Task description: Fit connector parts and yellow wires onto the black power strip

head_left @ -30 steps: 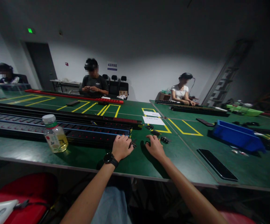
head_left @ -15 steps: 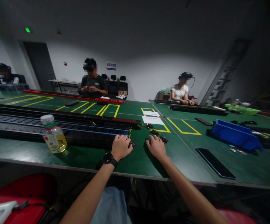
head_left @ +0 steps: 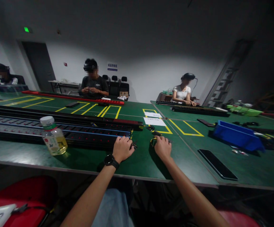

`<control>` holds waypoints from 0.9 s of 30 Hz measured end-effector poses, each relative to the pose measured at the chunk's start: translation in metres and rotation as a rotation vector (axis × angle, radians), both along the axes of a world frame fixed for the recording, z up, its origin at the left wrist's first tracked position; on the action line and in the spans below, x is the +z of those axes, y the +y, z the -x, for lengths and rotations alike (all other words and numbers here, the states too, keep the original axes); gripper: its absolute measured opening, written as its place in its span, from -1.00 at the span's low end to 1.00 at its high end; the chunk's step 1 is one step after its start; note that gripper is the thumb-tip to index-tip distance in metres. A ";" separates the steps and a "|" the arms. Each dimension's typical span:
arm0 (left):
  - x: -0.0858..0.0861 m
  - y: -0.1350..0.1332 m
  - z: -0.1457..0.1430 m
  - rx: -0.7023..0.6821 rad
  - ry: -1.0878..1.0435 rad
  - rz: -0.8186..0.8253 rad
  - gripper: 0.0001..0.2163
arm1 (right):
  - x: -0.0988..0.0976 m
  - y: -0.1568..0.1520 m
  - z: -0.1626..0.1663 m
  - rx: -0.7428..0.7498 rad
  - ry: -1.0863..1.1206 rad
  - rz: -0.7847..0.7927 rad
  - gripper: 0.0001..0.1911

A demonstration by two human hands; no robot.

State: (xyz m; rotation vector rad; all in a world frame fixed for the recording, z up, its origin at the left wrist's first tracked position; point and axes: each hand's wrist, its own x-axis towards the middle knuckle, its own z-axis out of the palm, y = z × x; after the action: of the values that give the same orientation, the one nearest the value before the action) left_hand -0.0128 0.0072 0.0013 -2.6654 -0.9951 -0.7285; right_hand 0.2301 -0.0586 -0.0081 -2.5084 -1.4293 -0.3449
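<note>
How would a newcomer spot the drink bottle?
On the green table, find the long black rails at left. In front of them, left of the watch-wearing left hand, stands the bottle. Its white cap, clear body and yellow liquid set it apart from the dark rails.

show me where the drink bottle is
Head view, left side: the drink bottle stands on the table, in front of the long black rail, left of the left hand.

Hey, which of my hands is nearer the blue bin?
Right. The blue bin sits apart, off to the right of your right hand; your left hand is farther left, at the end of the black rail.
</note>
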 end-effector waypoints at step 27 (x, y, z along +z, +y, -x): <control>0.000 0.000 0.000 0.003 0.005 -0.004 -0.82 | -0.012 0.011 -0.007 0.224 0.070 0.014 -0.51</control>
State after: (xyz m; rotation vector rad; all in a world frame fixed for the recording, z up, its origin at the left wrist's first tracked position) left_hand -0.0129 0.0069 0.0011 -2.6600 -0.9949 -0.7221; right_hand 0.2374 -0.0480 -0.0201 -2.3151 -1.6679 -0.2036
